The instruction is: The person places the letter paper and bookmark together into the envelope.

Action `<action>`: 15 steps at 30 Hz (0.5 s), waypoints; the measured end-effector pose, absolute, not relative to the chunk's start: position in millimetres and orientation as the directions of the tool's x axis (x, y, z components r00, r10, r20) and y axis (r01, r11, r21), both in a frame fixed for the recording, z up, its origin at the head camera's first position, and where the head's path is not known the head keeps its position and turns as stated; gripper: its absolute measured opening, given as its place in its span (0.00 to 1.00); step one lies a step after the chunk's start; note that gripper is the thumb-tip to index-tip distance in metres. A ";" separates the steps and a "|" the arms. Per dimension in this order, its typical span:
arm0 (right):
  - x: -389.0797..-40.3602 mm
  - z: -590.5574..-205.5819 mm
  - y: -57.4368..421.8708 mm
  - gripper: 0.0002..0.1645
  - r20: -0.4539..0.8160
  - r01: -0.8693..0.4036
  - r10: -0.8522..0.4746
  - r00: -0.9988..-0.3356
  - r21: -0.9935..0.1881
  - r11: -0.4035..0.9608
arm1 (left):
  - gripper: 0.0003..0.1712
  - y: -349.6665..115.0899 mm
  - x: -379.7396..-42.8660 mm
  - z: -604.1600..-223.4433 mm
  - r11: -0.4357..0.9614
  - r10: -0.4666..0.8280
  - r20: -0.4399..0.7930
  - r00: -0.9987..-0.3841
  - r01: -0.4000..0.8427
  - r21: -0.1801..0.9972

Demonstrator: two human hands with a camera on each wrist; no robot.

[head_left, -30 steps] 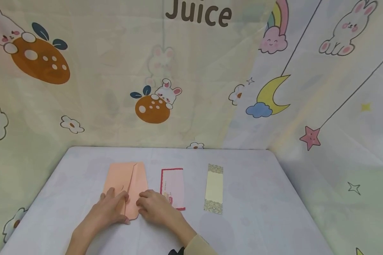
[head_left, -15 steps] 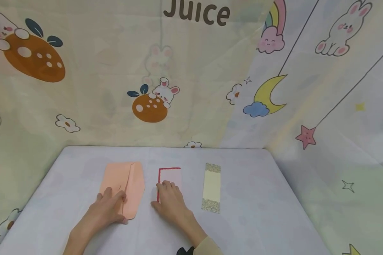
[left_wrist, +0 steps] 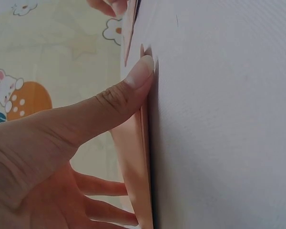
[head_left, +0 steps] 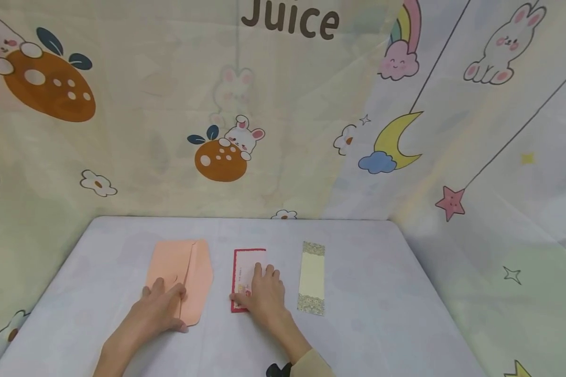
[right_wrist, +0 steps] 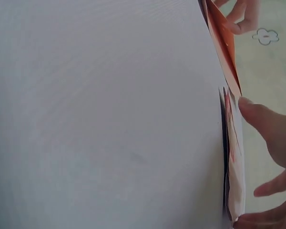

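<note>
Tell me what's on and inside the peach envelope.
The left hand rests on the lower left part of the peach envelope, covering the paper beneath. Its paper hides any contents from view.

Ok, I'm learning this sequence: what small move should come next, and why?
Probably close the right hand gently on the red-edged card: its thumb and fingers span it, while the left hand rests on the peach envelope.

Left grip (head_left: 159, 308), right grip (head_left: 265, 295): both palm-down, spread.
</note>
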State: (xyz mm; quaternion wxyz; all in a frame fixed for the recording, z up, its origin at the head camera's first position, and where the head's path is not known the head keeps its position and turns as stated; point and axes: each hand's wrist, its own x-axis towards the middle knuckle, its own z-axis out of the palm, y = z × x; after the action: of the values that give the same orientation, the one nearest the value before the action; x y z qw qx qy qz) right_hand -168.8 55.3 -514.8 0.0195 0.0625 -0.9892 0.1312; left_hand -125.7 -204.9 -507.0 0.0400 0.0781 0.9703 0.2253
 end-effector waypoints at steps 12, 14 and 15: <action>-177.0 -515.4 56.1 0.63 0.045 0.006 0.028 -0.999 -0.429 0.903 | 0.38 -204.2 -124.6 -509.5 0.886 0.180 -0.006 -0.984 0.159 0.436; -179.7 -516.7 58.1 0.59 0.031 0.039 0.062 -0.998 -0.478 0.877 | 0.38 -204.5 -124.4 -509.3 0.886 0.179 -0.007 -0.984 0.158 0.437; -180.7 -517.6 59.3 0.57 0.025 0.052 0.074 -0.997 -0.499 0.865 | 0.38 -204.7 -124.2 -509.1 0.886 0.179 -0.006 -0.984 0.158 0.436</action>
State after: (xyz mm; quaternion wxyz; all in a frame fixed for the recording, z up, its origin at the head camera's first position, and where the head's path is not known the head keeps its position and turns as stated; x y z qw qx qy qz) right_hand -180.7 59.3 -517.6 0.0215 -0.0327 -0.9654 0.2578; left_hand -124.2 -204.7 -509.1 0.0231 0.0869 0.9708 0.2226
